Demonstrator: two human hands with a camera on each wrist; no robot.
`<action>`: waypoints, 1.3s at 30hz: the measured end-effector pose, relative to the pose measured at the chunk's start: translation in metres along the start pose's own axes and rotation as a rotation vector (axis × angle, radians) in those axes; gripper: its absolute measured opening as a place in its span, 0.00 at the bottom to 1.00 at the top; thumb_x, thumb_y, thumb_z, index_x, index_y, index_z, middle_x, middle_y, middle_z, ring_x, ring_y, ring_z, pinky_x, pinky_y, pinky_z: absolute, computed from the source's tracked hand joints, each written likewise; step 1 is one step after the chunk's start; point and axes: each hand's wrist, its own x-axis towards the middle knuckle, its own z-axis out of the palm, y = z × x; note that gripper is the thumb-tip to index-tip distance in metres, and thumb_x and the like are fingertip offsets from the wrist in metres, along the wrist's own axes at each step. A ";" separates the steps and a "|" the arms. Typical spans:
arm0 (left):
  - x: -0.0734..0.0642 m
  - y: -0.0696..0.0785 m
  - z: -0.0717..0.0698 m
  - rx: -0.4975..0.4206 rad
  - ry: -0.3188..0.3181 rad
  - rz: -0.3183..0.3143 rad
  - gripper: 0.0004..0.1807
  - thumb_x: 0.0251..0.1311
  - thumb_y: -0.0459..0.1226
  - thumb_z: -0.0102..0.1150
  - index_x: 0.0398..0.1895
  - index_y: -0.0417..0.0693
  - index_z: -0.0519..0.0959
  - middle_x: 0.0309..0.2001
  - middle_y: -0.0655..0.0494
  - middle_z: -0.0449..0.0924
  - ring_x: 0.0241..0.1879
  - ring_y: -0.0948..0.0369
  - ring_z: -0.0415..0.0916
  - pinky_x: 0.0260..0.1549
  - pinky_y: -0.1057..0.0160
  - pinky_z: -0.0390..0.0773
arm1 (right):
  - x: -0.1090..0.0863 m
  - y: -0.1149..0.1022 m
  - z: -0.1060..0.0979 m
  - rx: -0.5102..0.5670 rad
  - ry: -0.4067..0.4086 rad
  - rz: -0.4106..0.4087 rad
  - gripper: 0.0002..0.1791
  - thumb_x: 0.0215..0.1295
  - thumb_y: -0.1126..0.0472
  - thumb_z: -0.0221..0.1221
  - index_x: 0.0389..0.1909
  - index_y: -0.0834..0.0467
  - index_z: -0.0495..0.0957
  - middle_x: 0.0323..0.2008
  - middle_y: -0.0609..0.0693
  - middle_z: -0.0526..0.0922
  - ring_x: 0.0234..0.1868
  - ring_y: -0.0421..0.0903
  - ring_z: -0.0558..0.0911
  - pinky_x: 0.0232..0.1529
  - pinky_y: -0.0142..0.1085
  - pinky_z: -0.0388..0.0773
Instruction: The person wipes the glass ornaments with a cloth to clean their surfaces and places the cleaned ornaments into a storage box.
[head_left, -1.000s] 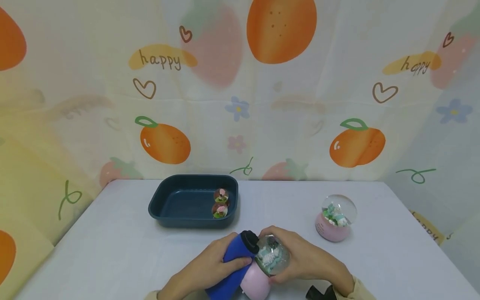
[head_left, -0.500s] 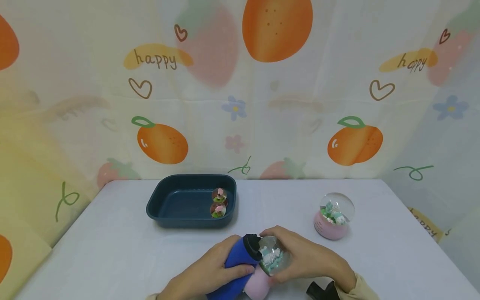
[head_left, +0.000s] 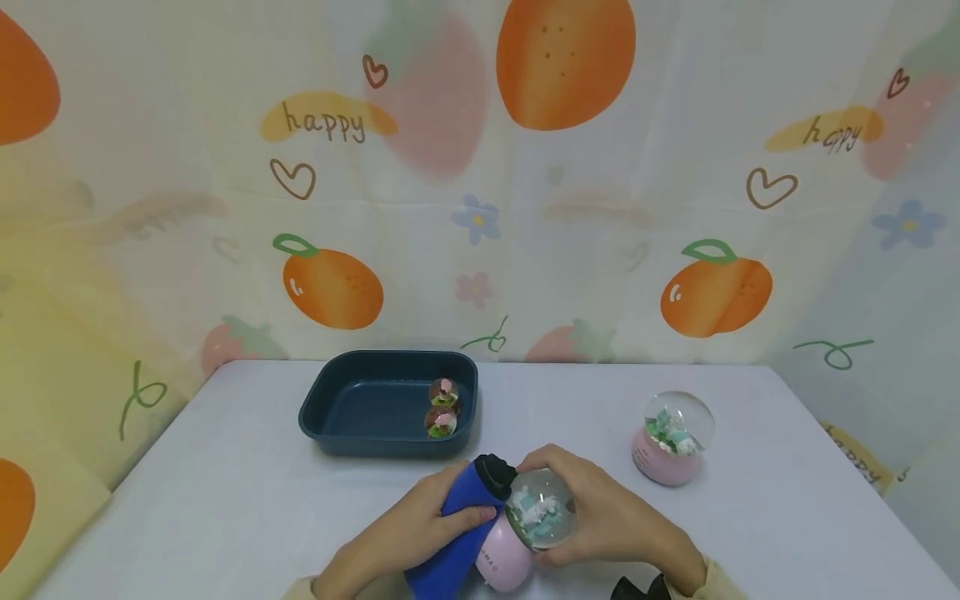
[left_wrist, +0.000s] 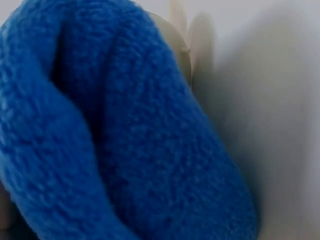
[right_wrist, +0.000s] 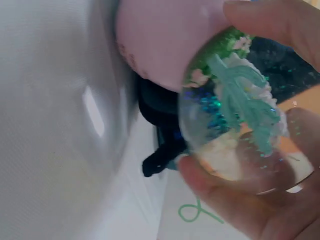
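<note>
In the head view, my left hand [head_left: 408, 521] grips a fuzzy blue cloth [head_left: 453, 542], its thumb across the front. A black piece [head_left: 495, 477] shows at the cloth's upper end, close to the glass ball. My right hand [head_left: 600, 512] holds a snow globe [head_left: 542, 510] by its glass, tilted so its pink base [head_left: 504, 558] points down and left. The cloth lies along the base's left side. In the right wrist view, fingers and thumb wrap the glass ball [right_wrist: 240, 115], with a teal and white figure and glitter inside. Blue cloth [left_wrist: 150, 140] fills most of the left wrist view.
A second pink-based snow globe [head_left: 667, 454] stands at the right on the white table [head_left: 187, 500]. Behind my hands is a dark blue tray [head_left: 360, 408] holding two small glass balls [head_left: 441, 422] at its right end. A fruit-printed curtain [head_left: 480, 250] hangs behind.
The held globe has turned a little, so lettering on its pink base now shows. The cloth with its black end has shifted slightly up and left. Both hands keep their holds.
</note>
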 end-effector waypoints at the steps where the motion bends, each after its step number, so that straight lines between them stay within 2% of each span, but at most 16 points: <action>1: 0.000 -0.001 -0.001 -0.001 0.008 -0.007 0.27 0.69 0.54 0.54 0.65 0.55 0.69 0.54 0.56 0.80 0.48 0.62 0.79 0.43 0.60 0.80 | 0.000 0.000 0.001 -0.001 0.013 -0.020 0.44 0.39 0.57 0.80 0.59 0.45 0.67 0.55 0.37 0.76 0.54 0.37 0.77 0.56 0.35 0.77; 5: 0.001 -0.004 -0.005 -0.016 0.053 -0.034 0.30 0.70 0.54 0.53 0.68 0.51 0.67 0.56 0.51 0.80 0.50 0.57 0.80 0.44 0.53 0.81 | 0.001 -0.001 0.002 0.013 0.045 -0.071 0.45 0.39 0.60 0.79 0.60 0.46 0.66 0.57 0.40 0.75 0.55 0.39 0.77 0.55 0.36 0.77; 10: 0.001 -0.006 -0.009 -0.015 0.125 -0.019 0.30 0.70 0.53 0.52 0.69 0.48 0.66 0.58 0.46 0.79 0.53 0.50 0.80 0.47 0.47 0.81 | 0.001 -0.002 0.002 0.059 0.085 -0.094 0.47 0.36 0.66 0.79 0.60 0.46 0.66 0.60 0.46 0.74 0.59 0.41 0.75 0.57 0.39 0.77; 13: 0.000 -0.006 -0.012 -0.032 0.134 -0.001 0.28 0.71 0.52 0.52 0.68 0.47 0.67 0.57 0.44 0.79 0.53 0.49 0.80 0.46 0.46 0.82 | 0.001 -0.002 0.002 0.086 0.118 -0.145 0.46 0.35 0.68 0.78 0.58 0.49 0.67 0.60 0.50 0.73 0.60 0.43 0.74 0.61 0.39 0.75; 16: 0.000 -0.006 -0.015 -0.080 0.113 0.014 0.26 0.71 0.49 0.52 0.66 0.46 0.70 0.56 0.44 0.80 0.52 0.51 0.81 0.46 0.47 0.82 | 0.000 -0.003 0.003 0.139 0.129 -0.169 0.44 0.36 0.69 0.78 0.57 0.51 0.67 0.61 0.51 0.73 0.62 0.43 0.73 0.62 0.35 0.73; 20: -0.002 -0.006 -0.018 -0.208 0.035 0.005 0.25 0.72 0.49 0.50 0.64 0.44 0.71 0.54 0.44 0.81 0.49 0.54 0.82 0.46 0.51 0.82 | -0.001 -0.006 0.004 0.221 0.133 -0.206 0.43 0.38 0.69 0.78 0.57 0.54 0.66 0.61 0.52 0.72 0.62 0.43 0.73 0.62 0.33 0.73; 24: -0.004 -0.005 -0.020 -0.339 -0.038 -0.021 0.28 0.72 0.51 0.47 0.63 0.39 0.70 0.51 0.44 0.80 0.47 0.54 0.82 0.46 0.53 0.82 | -0.001 -0.010 0.005 0.268 0.151 -0.280 0.43 0.39 0.70 0.78 0.57 0.59 0.66 0.61 0.56 0.71 0.62 0.44 0.72 0.61 0.33 0.75; 27: -0.006 -0.004 -0.021 -0.376 -0.067 -0.038 0.31 0.71 0.53 0.46 0.64 0.38 0.69 0.51 0.45 0.79 0.48 0.55 0.81 0.46 0.54 0.81 | -0.001 -0.012 0.005 0.287 0.159 -0.310 0.43 0.40 0.70 0.78 0.57 0.60 0.65 0.61 0.56 0.70 0.61 0.44 0.72 0.60 0.34 0.76; 30: -0.009 0.002 -0.022 -0.343 -0.074 -0.021 0.28 0.71 0.52 0.47 0.64 0.42 0.69 0.52 0.45 0.79 0.48 0.55 0.81 0.46 0.55 0.81 | 0.000 -0.012 0.005 0.284 0.152 -0.331 0.43 0.40 0.69 0.78 0.57 0.61 0.65 0.61 0.56 0.69 0.61 0.45 0.72 0.58 0.34 0.77; 32: -0.010 0.007 -0.022 -0.287 -0.061 0.016 0.25 0.72 0.49 0.48 0.64 0.46 0.71 0.53 0.45 0.80 0.49 0.56 0.81 0.46 0.56 0.82 | 0.001 -0.010 0.005 0.258 0.153 -0.349 0.42 0.39 0.69 0.78 0.56 0.62 0.65 0.60 0.57 0.70 0.61 0.46 0.72 0.58 0.34 0.77; 36: -0.014 0.019 -0.018 -0.097 0.029 0.096 0.19 0.70 0.48 0.53 0.62 0.56 0.74 0.52 0.53 0.82 0.47 0.63 0.81 0.44 0.61 0.82 | 0.003 -0.004 0.004 0.186 0.176 -0.337 0.43 0.36 0.68 0.79 0.55 0.60 0.66 0.59 0.55 0.71 0.61 0.45 0.73 0.59 0.33 0.75; 39: -0.017 0.026 -0.014 0.057 0.125 0.171 0.18 0.66 0.48 0.60 0.58 0.61 0.76 0.51 0.63 0.82 0.46 0.67 0.80 0.46 0.63 0.81 | 0.003 -0.001 0.005 0.139 0.198 -0.287 0.44 0.35 0.65 0.80 0.55 0.57 0.67 0.59 0.52 0.73 0.60 0.43 0.74 0.60 0.32 0.74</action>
